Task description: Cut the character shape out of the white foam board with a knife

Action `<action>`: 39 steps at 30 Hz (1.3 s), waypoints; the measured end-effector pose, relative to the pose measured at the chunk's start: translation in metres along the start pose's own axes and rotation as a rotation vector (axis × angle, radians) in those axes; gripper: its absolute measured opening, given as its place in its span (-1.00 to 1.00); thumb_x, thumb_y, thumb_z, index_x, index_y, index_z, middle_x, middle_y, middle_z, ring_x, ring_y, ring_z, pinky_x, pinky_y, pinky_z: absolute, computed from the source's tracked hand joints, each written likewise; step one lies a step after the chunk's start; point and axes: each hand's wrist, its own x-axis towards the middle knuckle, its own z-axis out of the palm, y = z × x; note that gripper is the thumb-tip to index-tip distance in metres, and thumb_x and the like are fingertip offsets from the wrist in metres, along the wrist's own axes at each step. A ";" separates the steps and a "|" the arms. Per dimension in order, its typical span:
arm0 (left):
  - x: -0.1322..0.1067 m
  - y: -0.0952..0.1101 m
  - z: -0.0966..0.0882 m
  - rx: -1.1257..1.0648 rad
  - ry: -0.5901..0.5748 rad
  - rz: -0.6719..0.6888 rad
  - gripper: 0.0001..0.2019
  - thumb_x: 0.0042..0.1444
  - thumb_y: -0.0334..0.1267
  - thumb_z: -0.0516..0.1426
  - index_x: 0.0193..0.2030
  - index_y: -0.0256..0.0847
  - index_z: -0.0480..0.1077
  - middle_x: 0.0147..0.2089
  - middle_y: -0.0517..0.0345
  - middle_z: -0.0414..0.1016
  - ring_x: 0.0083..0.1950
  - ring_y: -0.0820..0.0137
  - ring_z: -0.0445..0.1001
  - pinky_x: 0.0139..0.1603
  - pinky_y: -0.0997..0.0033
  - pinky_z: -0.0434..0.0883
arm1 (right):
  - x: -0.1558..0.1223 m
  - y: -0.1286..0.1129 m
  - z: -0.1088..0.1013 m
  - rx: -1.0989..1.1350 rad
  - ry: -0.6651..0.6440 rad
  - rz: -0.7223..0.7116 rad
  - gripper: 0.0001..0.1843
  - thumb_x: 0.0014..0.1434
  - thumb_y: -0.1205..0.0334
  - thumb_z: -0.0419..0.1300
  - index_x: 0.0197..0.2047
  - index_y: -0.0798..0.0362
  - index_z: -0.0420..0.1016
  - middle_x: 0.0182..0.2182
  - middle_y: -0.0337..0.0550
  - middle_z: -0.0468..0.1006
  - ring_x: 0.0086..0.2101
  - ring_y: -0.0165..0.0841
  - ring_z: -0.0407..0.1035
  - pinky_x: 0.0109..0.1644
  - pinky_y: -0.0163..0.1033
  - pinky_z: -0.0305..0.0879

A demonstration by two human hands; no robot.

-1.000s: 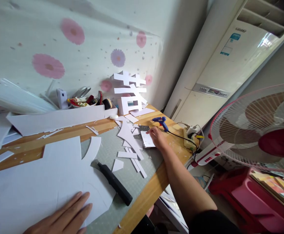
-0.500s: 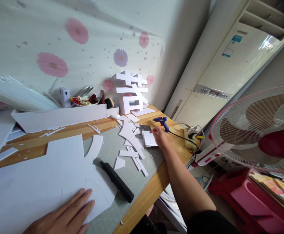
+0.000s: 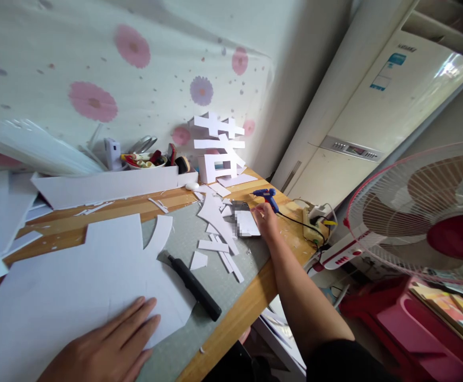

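My left hand lies flat with fingers stretched on a large white foam sheet at the table's near edge. My right hand reaches far across the table, its fingertips touching the right edge of a phone that lies on the grey cutting mat. A blue glue gun sits just beyond that hand. A black utility knife rests on the mat between my two hands.
White foam strips are scattered on the mat. A white foam character stands at the back by a tray of tools. A power strip sits at the table's right edge; a pink fan and red stool stand beyond.
The view has shifted slightly. My right hand stays at the phone, fingertips moved a little toward its right edge near the glue gun. My left hand stays flat on the sheet.
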 end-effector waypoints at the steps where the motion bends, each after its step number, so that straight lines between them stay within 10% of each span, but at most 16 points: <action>1: 0.008 0.002 -0.006 0.012 0.000 0.024 -0.67 0.52 -0.21 0.00 0.11 -0.06 0.61 0.17 0.17 0.72 0.10 0.30 0.72 0.08 0.40 0.63 | -0.003 -0.008 -0.001 0.005 0.011 -0.016 -0.91 0.31 0.21 0.14 -0.21 -0.04 0.47 -0.24 -0.04 0.70 -0.12 -0.10 0.59 0.01 0.03 0.52; 5: 0.031 0.009 -0.026 0.031 -0.034 0.021 -0.65 0.49 -0.36 -0.03 0.04 -0.16 0.61 0.11 0.09 0.74 0.12 0.27 0.71 0.11 0.33 0.63 | -0.032 -0.067 0.004 0.053 -0.072 -0.165 -0.90 0.30 0.25 0.20 -0.20 -0.04 0.57 -0.23 -0.04 0.69 -0.14 -0.11 0.56 0.06 0.03 0.49; 9: 0.034 0.013 -0.031 0.014 -0.090 -0.016 -0.63 0.47 -0.41 -0.05 0.04 -0.21 0.60 0.10 0.01 0.74 0.14 0.23 0.71 0.11 0.29 0.64 | -0.082 -0.145 0.015 0.038 -0.595 -0.629 -0.58 0.31 0.46 0.12 0.11 -0.08 0.62 -0.10 -0.06 0.70 -0.13 -0.22 0.55 -0.01 -0.14 0.49; 12: 0.029 0.015 -0.028 0.003 -0.119 -0.031 -0.63 0.44 -0.43 -0.05 0.04 -0.20 0.59 0.12 -0.01 0.73 0.16 0.22 0.70 0.11 0.28 0.65 | -0.103 -0.171 0.022 -0.031 -0.684 -0.615 -0.57 0.38 0.37 0.15 0.25 -0.09 0.57 -0.07 -0.04 0.70 -0.13 -0.21 0.54 -0.03 -0.14 0.48; 21: 0.017 0.010 -0.014 -0.063 -0.089 -0.047 -0.64 0.41 -0.37 0.00 0.11 -0.13 0.60 0.18 0.05 0.71 0.19 0.20 0.68 0.15 0.25 0.64 | -0.007 -0.046 -0.009 0.034 -0.030 0.093 -0.91 0.23 0.24 0.10 -0.26 -0.05 0.43 -0.26 0.00 0.70 -0.18 -0.06 0.58 0.01 0.09 0.52; 39: 0.012 0.002 -0.007 -0.039 0.000 -0.006 -0.69 0.45 -0.22 0.06 0.08 -0.03 0.65 0.16 0.19 0.73 0.11 0.32 0.71 0.11 0.45 0.60 | -0.002 0.006 0.004 0.063 -0.156 0.090 -0.79 0.01 0.37 0.13 -0.26 -0.08 0.40 -0.19 -0.08 0.73 -0.07 -0.09 0.57 0.16 0.10 0.47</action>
